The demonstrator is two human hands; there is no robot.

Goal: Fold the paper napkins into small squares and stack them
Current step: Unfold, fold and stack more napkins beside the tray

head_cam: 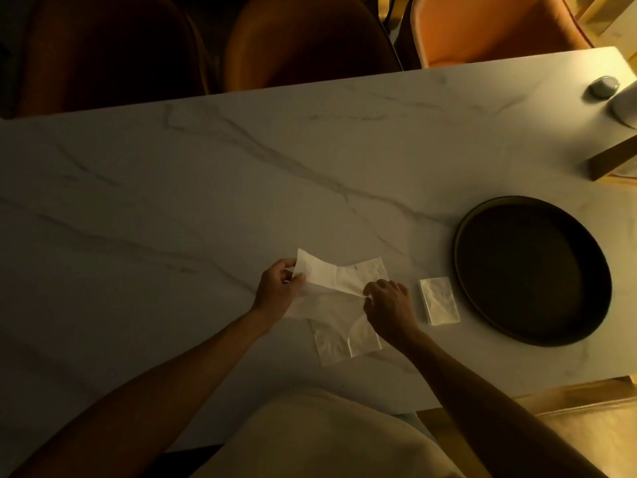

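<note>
A white paper napkin is spread out loosely, lifted a little above the marble table. My left hand pinches its left edge. My right hand pinches its lower edge near the middle. Under the napkin and toward me lies a thin, translucent wrapper or sheet, flat on the table. To the right of my right hand rests a small stack of folded napkin squares, apart from both hands.
A round dark tray sits right of the stack. A wooden block and a small grey object lie at the far right corner. Chairs stand behind the table's far edge.
</note>
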